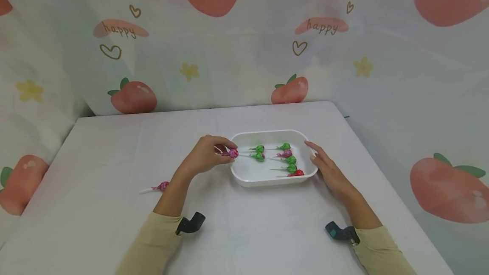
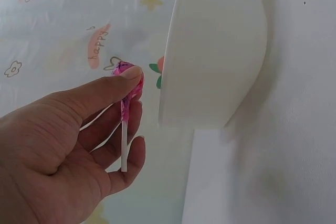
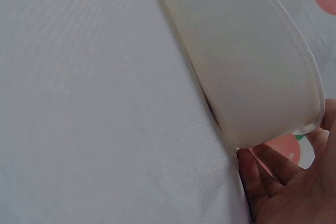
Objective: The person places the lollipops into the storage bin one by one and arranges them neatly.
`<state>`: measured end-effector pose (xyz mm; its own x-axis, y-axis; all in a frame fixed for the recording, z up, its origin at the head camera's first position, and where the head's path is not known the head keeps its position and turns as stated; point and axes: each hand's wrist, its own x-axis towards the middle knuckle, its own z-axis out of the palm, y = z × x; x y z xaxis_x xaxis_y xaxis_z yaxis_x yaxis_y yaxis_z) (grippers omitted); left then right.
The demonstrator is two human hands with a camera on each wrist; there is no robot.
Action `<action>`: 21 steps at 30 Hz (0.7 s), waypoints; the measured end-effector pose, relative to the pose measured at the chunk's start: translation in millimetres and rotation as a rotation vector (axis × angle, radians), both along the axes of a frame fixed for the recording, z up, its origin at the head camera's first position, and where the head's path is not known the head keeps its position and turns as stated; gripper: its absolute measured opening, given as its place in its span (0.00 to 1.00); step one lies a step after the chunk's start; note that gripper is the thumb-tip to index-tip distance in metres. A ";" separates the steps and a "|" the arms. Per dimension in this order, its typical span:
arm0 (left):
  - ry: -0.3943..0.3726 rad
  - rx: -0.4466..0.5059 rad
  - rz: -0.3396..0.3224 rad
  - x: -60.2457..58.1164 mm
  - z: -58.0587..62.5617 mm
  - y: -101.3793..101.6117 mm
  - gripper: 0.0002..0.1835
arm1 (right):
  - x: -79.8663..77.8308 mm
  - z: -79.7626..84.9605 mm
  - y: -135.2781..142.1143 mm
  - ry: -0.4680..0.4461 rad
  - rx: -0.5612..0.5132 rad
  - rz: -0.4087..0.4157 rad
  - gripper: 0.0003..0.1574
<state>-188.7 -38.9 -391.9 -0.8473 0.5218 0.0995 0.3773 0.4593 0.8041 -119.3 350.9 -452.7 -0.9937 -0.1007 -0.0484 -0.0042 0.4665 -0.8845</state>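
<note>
My left hand [image 1: 206, 154] pinches a pink-wrapped lollipop [image 2: 125, 100] by its candy head between thumb and fingers, its white stick pointing down across the palm in the left wrist view. It is at the left rim of a white tray [image 1: 263, 180]. At the tray's other end my right hand [image 1: 331, 172] holds the rim, the thumb at the edge and other fingers low against the outer wall [image 3: 252, 77]. Inside lie green lollipops [image 1: 291, 160], a pink lollipop [image 1: 284, 153] and a red lollipop [image 1: 298, 173], in two columns with sticks to the left.
Another pink lollipop [image 1: 163, 186] lies on the white-covered table [image 1: 95, 160], partly behind the left forearm. Dark curved camera mounts [image 1: 191, 223] sit at both wrists. A printed curtain [image 1: 244, 54] with peaches stands behind the table and along its sides.
</note>
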 end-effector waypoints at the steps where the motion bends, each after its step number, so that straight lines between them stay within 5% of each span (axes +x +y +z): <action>1: 0.001 0.002 -0.004 0.0 0.2 3.1 0.16 | -0.3 -0.2 0.2 -0.003 0.001 -0.002 0.34; 21: 0.013 0.030 -0.088 -2.4 -15.1 55.5 0.16 | -1.3 -2.7 1.1 -0.011 0.007 -0.008 0.34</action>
